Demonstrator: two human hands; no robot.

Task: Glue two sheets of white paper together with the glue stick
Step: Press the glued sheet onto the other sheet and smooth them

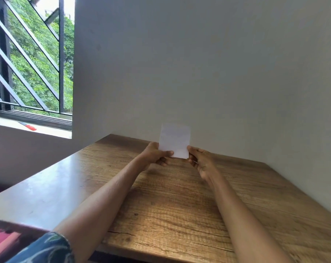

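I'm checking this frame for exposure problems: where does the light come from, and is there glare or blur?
Head view: daylight enters from the window at left; a pale sheen on the table; the white paper nearly blends into the wall; the sleeve is blurred.

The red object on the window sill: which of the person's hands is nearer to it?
Left. The left hand pinches the white paper's sill-side edge; the right hand holds the far edge from the red object.

Paper [174,140] is standing upright above the tabletop's [179,205] far edge, just before the wall [198,63]. Left hand [154,155] is pinching its lower left corner, right hand [199,160] its lower right corner. Window [31,57] is sitting beyond the tabletop's left edge.
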